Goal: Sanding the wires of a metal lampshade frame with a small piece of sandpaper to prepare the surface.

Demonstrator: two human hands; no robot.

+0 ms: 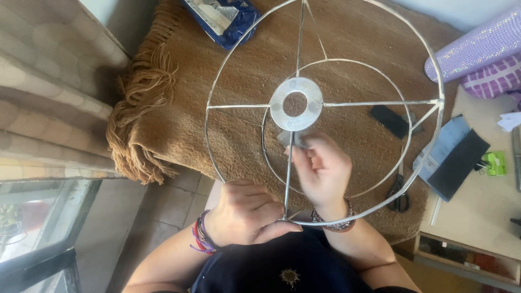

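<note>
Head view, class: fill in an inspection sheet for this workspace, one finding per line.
Surface: brown fringed blanket.
Job's things: round wire lampshade frame with centre ring, held upright over the lap.
Clutter: scissors, black flat object, blue packet, purple rolls, green clip.
Grips: left hand closed on the frame's lower rim; right hand pinches a small pale piece against a spoke.
Cables: nothing seen.
Surroundings: tiled floor, pale side table.

The wire frame (325, 103) runs off the top edge, its upper arc unseen. Below its centre ring (296, 103), the right hand (324, 171) covers a small grey piece. Right of the frame, the scissors (399, 195) show handles only, blades hidden.
</note>
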